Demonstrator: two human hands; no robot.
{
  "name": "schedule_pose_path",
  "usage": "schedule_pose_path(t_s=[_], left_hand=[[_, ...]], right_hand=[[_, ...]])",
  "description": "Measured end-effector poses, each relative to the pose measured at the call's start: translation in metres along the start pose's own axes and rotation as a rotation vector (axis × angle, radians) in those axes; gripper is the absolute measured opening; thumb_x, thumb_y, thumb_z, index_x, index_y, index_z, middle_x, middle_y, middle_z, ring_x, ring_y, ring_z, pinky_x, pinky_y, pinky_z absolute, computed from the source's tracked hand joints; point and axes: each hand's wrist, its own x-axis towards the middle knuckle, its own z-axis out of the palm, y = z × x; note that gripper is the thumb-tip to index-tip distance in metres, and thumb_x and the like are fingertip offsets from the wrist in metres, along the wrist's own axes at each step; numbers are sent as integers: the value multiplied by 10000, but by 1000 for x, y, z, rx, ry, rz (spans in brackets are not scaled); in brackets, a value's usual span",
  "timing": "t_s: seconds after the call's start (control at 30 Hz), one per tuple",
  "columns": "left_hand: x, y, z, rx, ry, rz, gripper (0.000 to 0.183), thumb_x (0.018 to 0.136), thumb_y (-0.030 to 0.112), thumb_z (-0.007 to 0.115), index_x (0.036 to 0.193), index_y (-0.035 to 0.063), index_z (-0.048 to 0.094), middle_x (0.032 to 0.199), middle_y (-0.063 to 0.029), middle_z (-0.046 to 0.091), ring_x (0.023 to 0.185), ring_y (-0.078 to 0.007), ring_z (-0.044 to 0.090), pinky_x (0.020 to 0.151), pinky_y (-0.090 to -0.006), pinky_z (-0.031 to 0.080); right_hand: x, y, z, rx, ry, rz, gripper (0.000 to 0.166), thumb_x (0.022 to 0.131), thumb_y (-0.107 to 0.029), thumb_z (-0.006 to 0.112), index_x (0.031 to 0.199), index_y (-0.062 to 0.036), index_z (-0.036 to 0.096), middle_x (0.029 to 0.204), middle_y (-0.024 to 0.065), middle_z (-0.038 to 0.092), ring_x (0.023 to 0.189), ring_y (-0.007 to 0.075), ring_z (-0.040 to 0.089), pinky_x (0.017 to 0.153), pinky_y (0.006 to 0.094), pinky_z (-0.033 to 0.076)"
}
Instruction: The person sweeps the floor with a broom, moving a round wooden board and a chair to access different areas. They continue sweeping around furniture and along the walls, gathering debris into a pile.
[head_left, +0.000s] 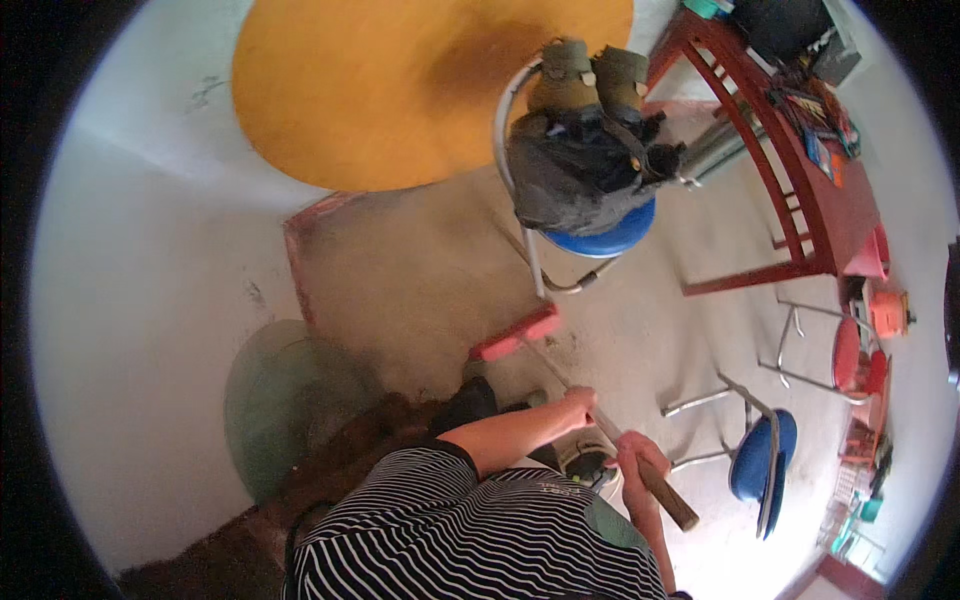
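Observation:
My left hand (581, 406) grips the shaft of a long-handled floor mop or broom with a red head (517, 334); which of the two it is, I cannot tell. Behind it, closer to my body, my right hand (642, 454) is closed round the thicker wooden handle (669, 499), whose end sticks out past that hand. The red head is down at the concrete floor, just below the metal legs of a chair with a blue seat (607, 232). A dark bag (577, 180) and olive boots or rolled items (570, 71) lie on that chair.
A yellow round tabletop (337, 97) stands by the wall at upper left, a green glass-like disc (262, 405) at lower left. At right are a red wooden table (832, 187), a blue chair (757, 457) and a red stool (846, 352). A pale round container (574, 454) is partly behind my arms.

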Motion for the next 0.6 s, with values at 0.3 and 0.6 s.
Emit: schedule_pose_path(t_s=[0.3, 0.6], left_hand=[[-98, 55, -21, 927, -203, 744, 259, 872, 295, 461, 734, 79, 498, 618, -24, 446, 603, -160, 467, 479, -353, 412], [-347, 387, -136, 1102, 1104, 2166, 330, 776, 169, 513, 1053, -10, 503, 1103, -227, 446, 1022, -388, 403, 850, -469, 339]], right_hand=[[4, -51, -45, 287, 411, -60, 130, 829, -188, 492, 761, -81, 461, 666, 1, 438, 556, 77, 446, 377, 223, 433], [63, -12, -42, 20, 372, -53, 215, 838, -182, 560, 689, -54, 472, 640, 7, 438, 559, 93, 423, 422, 228, 396]])
